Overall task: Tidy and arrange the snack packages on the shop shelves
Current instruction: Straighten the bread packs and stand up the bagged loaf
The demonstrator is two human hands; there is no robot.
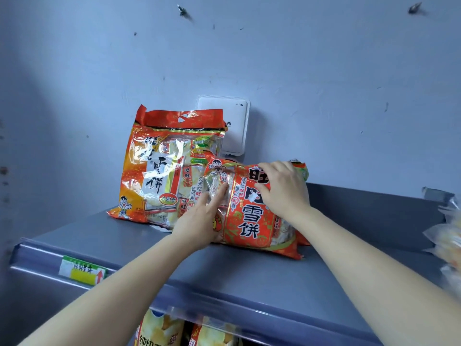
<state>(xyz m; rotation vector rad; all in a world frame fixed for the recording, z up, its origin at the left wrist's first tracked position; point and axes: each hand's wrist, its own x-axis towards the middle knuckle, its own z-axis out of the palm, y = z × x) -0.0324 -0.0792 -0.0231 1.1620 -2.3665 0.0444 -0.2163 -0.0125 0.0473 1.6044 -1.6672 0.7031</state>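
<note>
The front rice cracker bag (pixel 252 213) is held by two hands. The left hand (pixel 199 221) is laid flat against the bag's left side. Its fingers (pixel 214 196) are kept straight and a little spread. Nothing is pinched by this hand; the bag is only pressed. The right hand (pixel 284 188) is laid over the top part of the same bag. Its fingers are bent over the top edge and its thumb (pixel 260 192) is pushed on the front, so the bag is gripped there.

This red and orange bag is stood on the grey top shelf (pixel 249 278), near the middle. Just behind it, to the left, a bigger rice cracker bag (pixel 162 171) is stood up against the blue wall (pixel 324 71). The two bags are touching.

A white WiFi box (pixel 234 126) is fixed to the wall behind the bigger bag. A green and yellow price tag (pixel 82 270) is stuck on the shelf's front edge, at the left. Yellow chip bags (pixel 159 330) can be seen under the shelf. Some clear snack bags (pixel 449 236) are seen at the right edge, but they are blurred.
</note>
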